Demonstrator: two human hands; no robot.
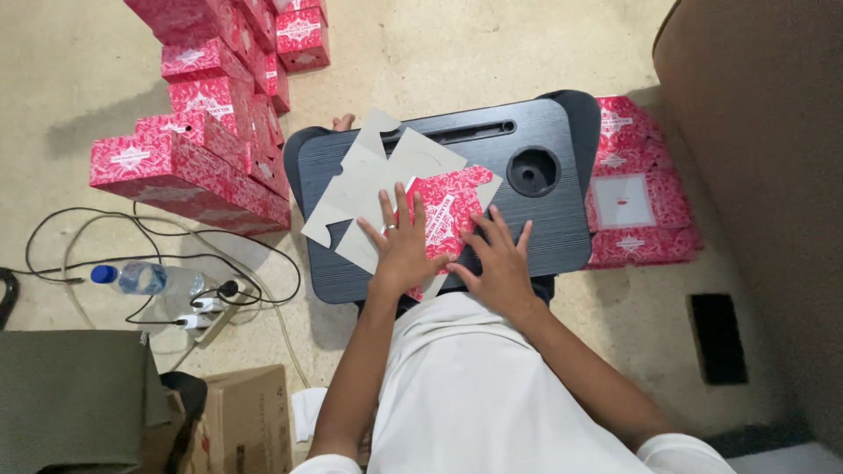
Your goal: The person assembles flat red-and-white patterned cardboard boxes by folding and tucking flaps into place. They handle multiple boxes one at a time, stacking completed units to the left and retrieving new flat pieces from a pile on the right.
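Note:
A flat, unfolded cardboard box blank [378, 180] lies on a black lap tray [562, 219], its grey inner side up and one red patterned panel [457, 197] folded over. My left hand [404, 241], a ring on one finger, presses flat on the red panel with fingers spread. My right hand [500, 259] rests flat beside it on the tray's near edge, fingertips touching the red panel. Neither hand grips anything.
Assembled red patterned boxes [189, 154] are stacked on the floor at the left. Flat red blanks [637, 202] lie right of the tray. A water bottle [145, 278], a power strip with cables [211, 307], a brown carton [246, 417] and a brown seat [764, 175] surround me.

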